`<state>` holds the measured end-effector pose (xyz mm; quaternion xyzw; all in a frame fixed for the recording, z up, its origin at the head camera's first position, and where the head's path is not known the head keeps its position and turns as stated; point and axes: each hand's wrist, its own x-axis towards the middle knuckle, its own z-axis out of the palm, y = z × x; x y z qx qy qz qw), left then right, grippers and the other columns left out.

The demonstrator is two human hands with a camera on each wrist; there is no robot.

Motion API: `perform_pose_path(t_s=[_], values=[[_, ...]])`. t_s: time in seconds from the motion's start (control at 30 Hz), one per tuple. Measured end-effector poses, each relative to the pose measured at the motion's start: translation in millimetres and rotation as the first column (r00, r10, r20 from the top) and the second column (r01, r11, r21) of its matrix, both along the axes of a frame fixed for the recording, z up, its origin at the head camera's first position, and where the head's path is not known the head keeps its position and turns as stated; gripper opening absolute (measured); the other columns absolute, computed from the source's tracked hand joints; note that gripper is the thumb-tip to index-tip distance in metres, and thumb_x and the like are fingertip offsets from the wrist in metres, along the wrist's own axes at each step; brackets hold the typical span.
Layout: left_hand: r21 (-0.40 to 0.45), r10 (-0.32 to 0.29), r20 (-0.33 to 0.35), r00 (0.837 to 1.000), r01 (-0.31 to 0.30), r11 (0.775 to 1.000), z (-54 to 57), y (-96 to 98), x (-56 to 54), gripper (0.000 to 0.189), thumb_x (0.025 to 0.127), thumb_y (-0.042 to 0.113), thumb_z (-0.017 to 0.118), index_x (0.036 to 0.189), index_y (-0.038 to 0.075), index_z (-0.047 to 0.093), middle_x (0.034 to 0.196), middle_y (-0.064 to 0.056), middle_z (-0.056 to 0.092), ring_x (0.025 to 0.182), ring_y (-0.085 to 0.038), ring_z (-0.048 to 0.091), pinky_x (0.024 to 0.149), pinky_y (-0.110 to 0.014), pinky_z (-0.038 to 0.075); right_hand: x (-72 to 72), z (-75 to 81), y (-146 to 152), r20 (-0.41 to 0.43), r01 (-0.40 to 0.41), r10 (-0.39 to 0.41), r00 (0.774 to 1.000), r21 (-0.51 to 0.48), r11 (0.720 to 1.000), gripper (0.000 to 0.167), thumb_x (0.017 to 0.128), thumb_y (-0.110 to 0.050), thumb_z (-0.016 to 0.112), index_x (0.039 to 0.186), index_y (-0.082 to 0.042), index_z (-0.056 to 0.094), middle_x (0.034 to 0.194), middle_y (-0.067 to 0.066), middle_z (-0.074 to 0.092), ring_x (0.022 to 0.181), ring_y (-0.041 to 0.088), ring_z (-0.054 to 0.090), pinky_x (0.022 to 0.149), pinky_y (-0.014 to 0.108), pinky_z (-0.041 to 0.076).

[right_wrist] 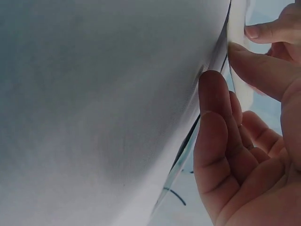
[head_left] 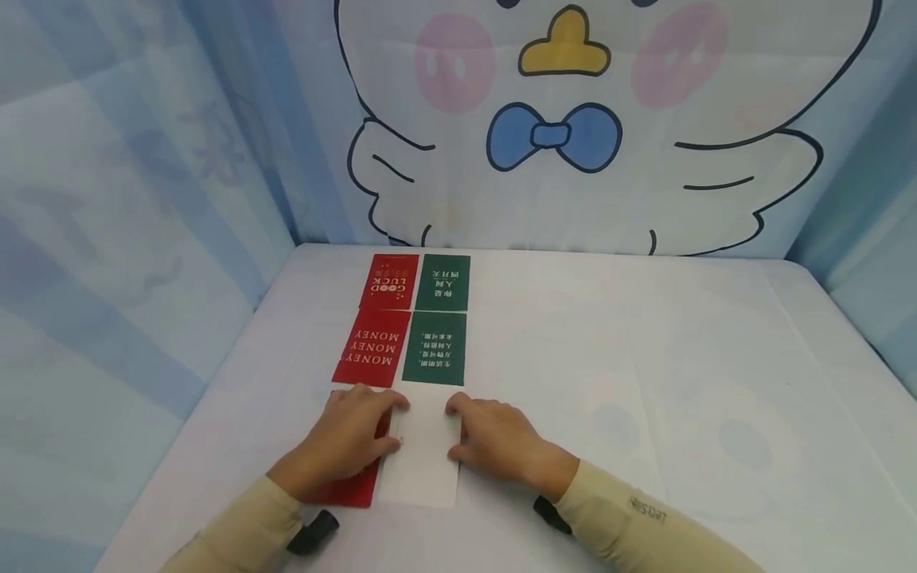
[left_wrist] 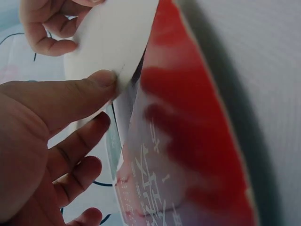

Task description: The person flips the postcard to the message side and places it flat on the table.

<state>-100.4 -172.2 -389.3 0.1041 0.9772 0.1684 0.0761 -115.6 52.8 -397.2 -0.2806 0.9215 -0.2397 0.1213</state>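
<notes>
A blank white card [head_left: 423, 461] is held over the table between the two hands. My left hand [head_left: 351, 430] pinches its left edge; in the left wrist view the thumb [left_wrist: 101, 80] presses on its white face, while the other fingers curl below. My right hand [head_left: 501, 438] pinches the opposite edge, thumb [right_wrist: 249, 61] on the face and fingers curled underneath. Under the left hand and beside the white card lies a red card [head_left: 351, 489], partly hidden, with pale lettering in the left wrist view.
Just beyond the hands lie a red MONEY card [head_left: 372, 348] and a green card [head_left: 435, 374] with white characters. Behind these are a red GOOD LUCK card [head_left: 389, 298] and another green card [head_left: 442, 302]. A cartoon-printed curtain [head_left: 552, 207] hangs past the white table [head_left: 609, 342].
</notes>
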Motion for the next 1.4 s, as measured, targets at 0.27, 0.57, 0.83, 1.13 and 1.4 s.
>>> perform_pose_path(t_s=[0.27, 0.57, 0.83, 1.13, 1.4], values=[[-0.063, -0.070, -0.007, 0.997, 0.070, 0.996, -4.5, -2.8, 1.3, 0.061, 0.067, 0.031, 0.093, 0.121, 0.020, 0.067, 0.107, 0.002, 0.064, 0.107, -0.023, 0.054, 0.101, -0.050, 0.039, 1.2, -0.1, -4, 0.046, -0.043, 0.040, 0.998, 0.062, 0.997, 0.045, 0.085, -0.026, 0.082, 0.120, -0.010, 0.058, 0.078, -0.008, 0.059, 0.070, 0.009, 0.054, 0.070, 0.030, 0.049], [-0.043, -0.104, -0.010, 0.995, 0.103, 0.994, -5.1, -7.9, 1.5, 0.062, 0.063, 0.029, 0.095, 0.119, 0.025, 0.067, 0.120, 0.000, 0.058, 0.116, -0.023, 0.050, 0.101, -0.050, 0.040, 0.4, -0.2, -6, 0.051, -0.043, 0.037, 0.998, 0.121, 0.992, 0.047, 0.086, -0.029, 0.081, 0.122, -0.011, 0.058, 0.088, -0.002, 0.063, 0.074, 0.012, 0.055, 0.073, 0.033, 0.052], [-0.027, -0.154, 0.041, 0.987, 0.156, 0.987, -4.5, -8.5, 1.4, 0.043, 0.068, 0.026, 0.092, 0.107, 0.027, 0.073, 0.124, 0.005, 0.060, 0.121, -0.022, 0.048, 0.101, -0.049, 0.040, 1.5, -0.3, -8, -0.064, -0.103, 0.115, 0.991, 0.165, 0.981, 0.044, 0.087, -0.028, 0.080, 0.124, -0.011, 0.063, 0.118, 0.004, 0.061, 0.097, 0.017, 0.054, 0.085, 0.032, 0.052], [0.061, -0.096, 0.043, 0.994, 0.093, 0.994, -3.8, -10.0, -5.1, 0.056, 0.068, 0.028, 0.092, 0.119, 0.026, 0.068, 0.130, 0.003, 0.057, 0.126, -0.024, 0.047, 0.103, -0.051, 0.043, -9.4, 5.0, 0, -0.030, -0.108, 0.110, 0.993, 0.061, 0.992, 0.046, 0.089, -0.028, 0.076, 0.128, -0.009, 0.060, 0.124, 0.007, 0.062, 0.107, 0.022, 0.054, 0.095, 0.040, 0.049], [0.146, -0.078, -0.031, 0.996, 0.082, 0.986, -0.3, -8.2, -54.8, 0.082, 0.073, 0.033, 0.090, 0.144, 0.017, 0.052, 0.153, -0.007, 0.042, 0.142, -0.032, 0.032, 0.109, -0.063, 0.031, -54.9, 14.4, 15, -0.108, 0.023, -0.021, 0.994, 0.016, 1.000, 0.055, 0.089, -0.028, 0.077, 0.135, -0.008, 0.056, 0.137, 0.010, 0.058, 0.126, 0.030, 0.050, 0.107, 0.047, 0.041]])
